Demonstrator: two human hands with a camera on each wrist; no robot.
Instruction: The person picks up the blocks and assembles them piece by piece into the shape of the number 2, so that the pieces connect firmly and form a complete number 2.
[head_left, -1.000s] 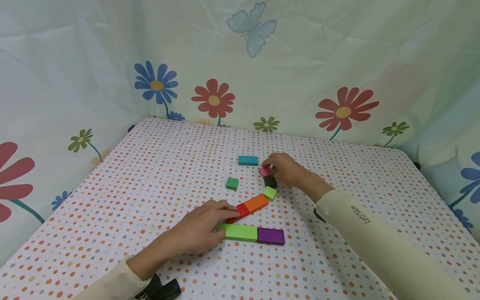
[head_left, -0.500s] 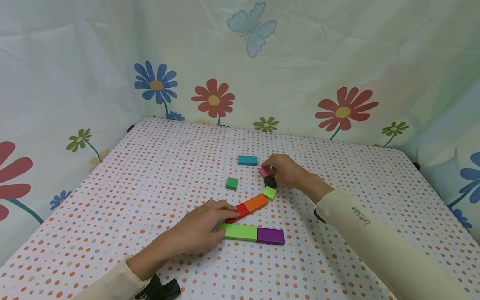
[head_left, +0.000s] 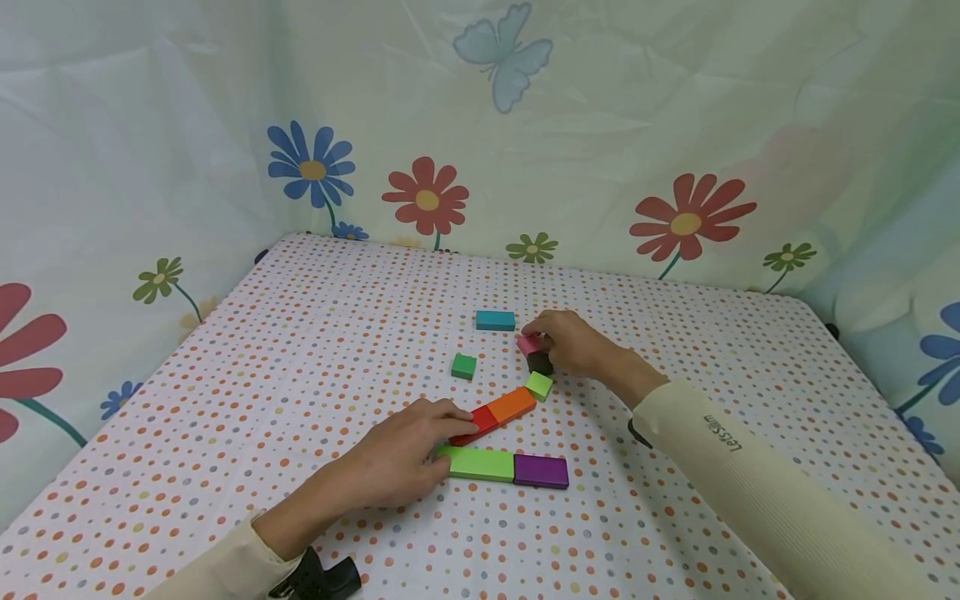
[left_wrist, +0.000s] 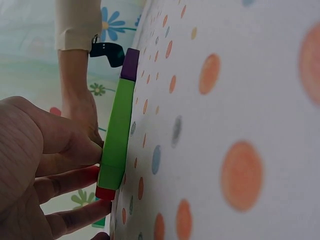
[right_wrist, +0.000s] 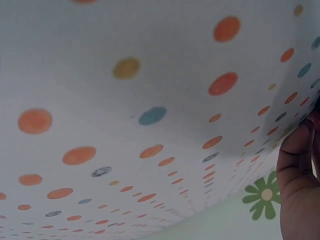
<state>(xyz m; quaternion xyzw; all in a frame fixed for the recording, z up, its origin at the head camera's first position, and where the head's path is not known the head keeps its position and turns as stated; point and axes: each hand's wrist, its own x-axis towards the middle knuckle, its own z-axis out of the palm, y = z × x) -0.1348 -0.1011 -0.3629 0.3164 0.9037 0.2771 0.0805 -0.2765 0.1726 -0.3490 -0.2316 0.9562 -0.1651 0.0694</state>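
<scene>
My left hand (head_left: pixel 405 454) rests at the left ends of two block rows. Its fingers lie over a red block (head_left: pixel 482 422), and its thumb touches the end of a long light green block (head_left: pixel 482 464); the two blocks sit between thumb and fingers. The red block meets an orange block (head_left: pixel 513 405); the green one meets a purple block (head_left: pixel 542 472). Farther off, my right hand (head_left: pixel 576 342) pinches a pink block (head_left: pixel 529 344), partly hidden by its fingers, against a black block (head_left: pixel 540 363). A small light green block (head_left: pixel 538 385) lies between the black and orange blocks.
A blue block (head_left: pixel 495 320) lies beyond the pink one, to its left. Left of the line lies a small dark green block (head_left: pixel 463 366). The dotted tablecloth (head_left: pixel 337 333) runs back to a flowered curtain (head_left: pixel 585 167).
</scene>
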